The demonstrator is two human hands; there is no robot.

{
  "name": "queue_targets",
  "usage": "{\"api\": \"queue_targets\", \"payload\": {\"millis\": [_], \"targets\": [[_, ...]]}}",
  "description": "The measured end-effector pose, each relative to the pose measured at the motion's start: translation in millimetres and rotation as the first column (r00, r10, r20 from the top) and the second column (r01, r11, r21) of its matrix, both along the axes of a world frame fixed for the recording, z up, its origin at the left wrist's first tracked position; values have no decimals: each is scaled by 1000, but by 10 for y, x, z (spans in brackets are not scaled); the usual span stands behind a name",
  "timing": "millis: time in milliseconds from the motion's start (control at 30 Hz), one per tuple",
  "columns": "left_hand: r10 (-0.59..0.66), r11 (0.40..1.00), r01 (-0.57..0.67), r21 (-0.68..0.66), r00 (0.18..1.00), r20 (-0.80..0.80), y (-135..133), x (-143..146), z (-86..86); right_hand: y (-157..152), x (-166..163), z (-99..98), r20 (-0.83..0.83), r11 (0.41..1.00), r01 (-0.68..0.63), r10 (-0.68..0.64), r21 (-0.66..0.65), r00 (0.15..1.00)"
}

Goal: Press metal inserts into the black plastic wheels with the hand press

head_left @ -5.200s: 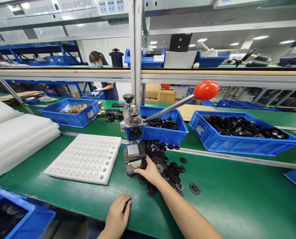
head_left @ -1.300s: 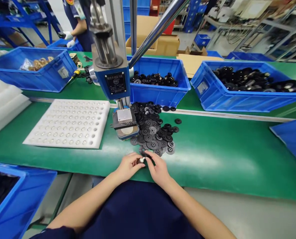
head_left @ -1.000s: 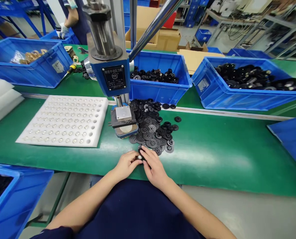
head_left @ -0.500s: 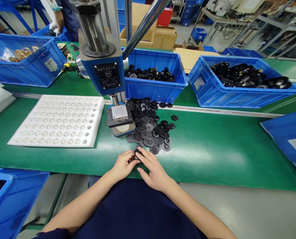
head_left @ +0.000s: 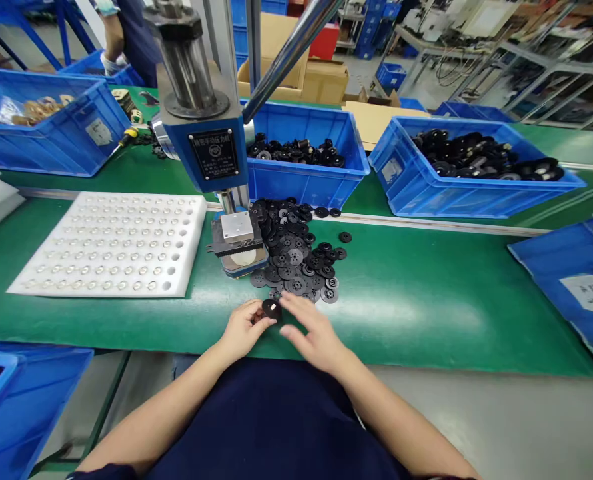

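Observation:
My left hand (head_left: 243, 328) pinches a small black disc (head_left: 271, 309) with a pale centre, held near the front edge of the green bench. My right hand (head_left: 312, 332) hovers just right of it, fingers spread and blurred by motion, holding nothing. Just beyond both hands lies a pile of black discs (head_left: 296, 257). Left of the pile stands a blue hand press (head_left: 211, 143) with a metal block over its base (head_left: 239, 247).
A white foam tray with rows of holes (head_left: 109, 243) lies left of the press. Blue bins of black parts (head_left: 304, 180) (head_left: 469, 193) line the back; another bin (head_left: 46, 133) holds tan parts. A blue bin (head_left: 21, 400) sits low left. A co-worker's gloved hand (head_left: 109, 63) shows far back.
My right hand has let go of the disc and drawn slightly right, opening. The left hand now holds the disc alone, with the small white piece seated in its centre.

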State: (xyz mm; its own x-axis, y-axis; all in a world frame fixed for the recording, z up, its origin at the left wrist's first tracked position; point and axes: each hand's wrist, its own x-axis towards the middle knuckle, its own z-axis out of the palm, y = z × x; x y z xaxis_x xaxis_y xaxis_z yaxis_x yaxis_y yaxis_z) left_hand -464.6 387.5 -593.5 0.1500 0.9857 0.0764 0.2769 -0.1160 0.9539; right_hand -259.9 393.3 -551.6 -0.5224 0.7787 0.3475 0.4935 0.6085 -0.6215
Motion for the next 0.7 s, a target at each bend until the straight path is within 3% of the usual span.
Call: {"api": "queue_targets", "payload": {"millis": [67,167,233,300,467,567,700], "targets": [[24,1000,-24,-15,998,50,7,-10,-18,286,195,2,-15,980,187,-186,71,982],[47,997,-38,-72,991,124,16,-33,-35,796,532,-83,105,858,507,-514,83,851],[55,990,-33,-134,984,168,18,-48,-25,1070,707,-168,157,825,561,-565,71,810],[66,982,-28,-188,977,202,19,-56,4,1227,808,-238,180,831,553,-554,61,813],[137,970,-68,-235,947,291,29,-32,62,1146,881,-295,178,826,561,-562,56,808],[200,964,-129,-231,927,318,31,-13,11,968,946,-338,157,786,616,-614,39,773],[140,981,-101,-169,960,241,11,-34,-110,815,1082,-448,151,719,694,-691,42,707]]}}
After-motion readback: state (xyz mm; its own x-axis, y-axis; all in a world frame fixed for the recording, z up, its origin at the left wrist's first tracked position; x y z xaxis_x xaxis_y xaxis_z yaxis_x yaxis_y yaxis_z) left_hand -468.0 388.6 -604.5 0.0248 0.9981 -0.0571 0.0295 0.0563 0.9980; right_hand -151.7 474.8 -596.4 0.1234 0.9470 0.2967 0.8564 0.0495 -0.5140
